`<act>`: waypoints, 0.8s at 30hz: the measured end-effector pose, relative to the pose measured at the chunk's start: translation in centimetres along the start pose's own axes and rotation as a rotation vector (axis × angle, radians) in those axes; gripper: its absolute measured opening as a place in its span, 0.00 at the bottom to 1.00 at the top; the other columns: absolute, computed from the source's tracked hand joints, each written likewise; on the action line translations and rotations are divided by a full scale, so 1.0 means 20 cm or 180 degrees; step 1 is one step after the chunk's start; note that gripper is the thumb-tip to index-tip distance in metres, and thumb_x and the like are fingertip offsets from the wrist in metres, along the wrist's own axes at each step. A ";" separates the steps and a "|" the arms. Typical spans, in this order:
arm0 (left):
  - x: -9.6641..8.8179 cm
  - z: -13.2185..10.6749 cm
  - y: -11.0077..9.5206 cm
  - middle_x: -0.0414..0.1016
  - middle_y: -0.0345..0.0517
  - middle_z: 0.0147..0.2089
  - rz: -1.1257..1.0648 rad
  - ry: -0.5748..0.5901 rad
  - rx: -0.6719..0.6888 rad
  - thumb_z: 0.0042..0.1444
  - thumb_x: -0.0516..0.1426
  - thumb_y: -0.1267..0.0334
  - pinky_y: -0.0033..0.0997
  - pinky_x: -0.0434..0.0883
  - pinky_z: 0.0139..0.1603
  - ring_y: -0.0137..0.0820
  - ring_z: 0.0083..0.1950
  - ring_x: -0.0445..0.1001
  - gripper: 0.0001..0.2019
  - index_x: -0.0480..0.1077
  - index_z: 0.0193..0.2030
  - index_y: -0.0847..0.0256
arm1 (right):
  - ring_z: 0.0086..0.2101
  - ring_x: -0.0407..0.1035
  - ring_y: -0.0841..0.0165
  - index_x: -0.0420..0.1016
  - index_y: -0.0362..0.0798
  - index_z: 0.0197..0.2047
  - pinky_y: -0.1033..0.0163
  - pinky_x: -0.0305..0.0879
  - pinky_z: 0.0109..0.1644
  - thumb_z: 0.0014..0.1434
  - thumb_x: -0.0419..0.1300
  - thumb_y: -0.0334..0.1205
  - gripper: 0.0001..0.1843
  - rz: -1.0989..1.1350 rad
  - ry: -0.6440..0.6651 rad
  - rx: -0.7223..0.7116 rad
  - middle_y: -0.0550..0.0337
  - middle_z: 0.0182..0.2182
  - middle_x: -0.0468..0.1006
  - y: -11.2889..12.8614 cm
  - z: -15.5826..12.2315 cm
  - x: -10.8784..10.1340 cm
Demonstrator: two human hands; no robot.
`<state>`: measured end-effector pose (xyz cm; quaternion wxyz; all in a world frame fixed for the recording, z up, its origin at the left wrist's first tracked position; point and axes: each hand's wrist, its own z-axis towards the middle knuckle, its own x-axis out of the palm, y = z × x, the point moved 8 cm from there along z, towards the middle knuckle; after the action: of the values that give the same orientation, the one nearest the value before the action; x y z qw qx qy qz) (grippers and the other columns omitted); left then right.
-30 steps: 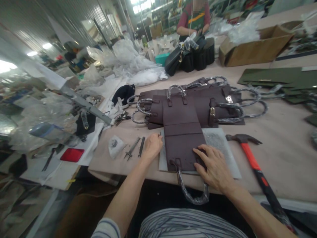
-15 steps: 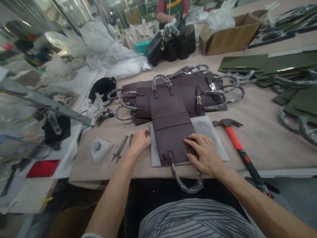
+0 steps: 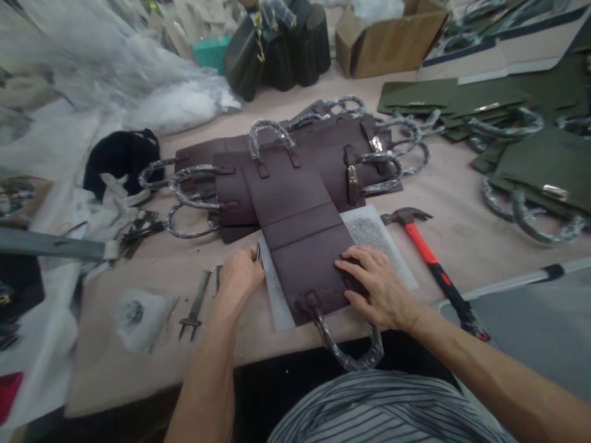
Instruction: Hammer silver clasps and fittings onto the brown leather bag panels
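Only the view has shifted: dark-brown leather bag panel [image 3: 305, 271] stays on grey speckled stone slab [image 3: 376, 231], at 12 o'clock. R hand [image 3: 381, 286] is pressed flat on it, fingers spread, nothing gripped. L hand [image 3: 237, 280] is curled by thin metal pin [image 3: 257, 252]; pin's lower end is hidden, so hold can't be confirmed.

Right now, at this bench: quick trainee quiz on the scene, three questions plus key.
1. Which hand lies on the dark brown leather bag panel: A left, B right, C neither?
2. True or false: the orange-handled claw hammer lies beside the grey slab, not on it.
3. What covers the bag handle at the panel's near end?

Key: 1 B, the right hand. 2 True. 3 Clear plastic wrap.
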<state>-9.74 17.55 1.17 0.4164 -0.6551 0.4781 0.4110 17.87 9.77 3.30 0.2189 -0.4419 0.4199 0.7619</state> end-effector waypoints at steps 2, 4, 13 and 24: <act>0.00 0.02 0.01 0.81 0.56 0.36 -0.0022 0.0016 0.0020 0.57 0.56 0.61 0.35 0.64 0.36 0.47 0.42 0.80 0.08 0.75 0.34 0.59 | 0.60 0.60 0.47 0.70 0.45 0.61 0.37 0.56 0.63 0.60 0.58 0.44 0.27 0.0029 -0.0012 0.0028 0.43 0.58 0.67 0.00 0.00 0.00; 0.00 0.02 0.03 0.80 0.53 0.34 -0.0116 0.0007 -0.0005 0.55 0.57 0.63 0.34 0.62 0.34 0.45 0.40 0.79 0.04 0.73 0.32 0.59 | 0.60 0.60 0.47 0.70 0.46 0.61 0.36 0.56 0.64 0.59 0.58 0.43 0.27 0.0053 -0.0018 0.0055 0.43 0.58 0.67 -0.01 0.01 0.00; 0.13 -0.06 0.17 0.73 0.39 0.24 -0.2895 0.0247 -0.0473 0.44 0.64 0.58 0.29 0.68 0.27 0.32 0.24 0.73 0.14 0.71 0.36 0.61 | 0.60 0.60 0.47 0.69 0.47 0.61 0.35 0.53 0.65 0.59 0.58 0.44 0.27 -0.0038 -0.0005 0.0107 0.44 0.59 0.68 -0.01 0.01 0.01; 0.18 -0.31 0.01 0.81 0.44 0.32 -0.5199 0.0528 -0.0323 0.41 0.73 0.58 0.35 0.80 0.38 0.36 0.34 0.82 0.20 0.73 0.38 0.62 | 0.60 0.59 0.47 0.70 0.48 0.61 0.36 0.53 0.65 0.58 0.58 0.43 0.28 -0.0010 0.0048 0.0178 0.44 0.59 0.67 -0.01 0.00 0.01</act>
<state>-8.32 10.65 -0.19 0.5175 -0.8428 -0.1392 -0.0501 17.91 9.97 3.10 0.2292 -0.4419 0.4420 0.7462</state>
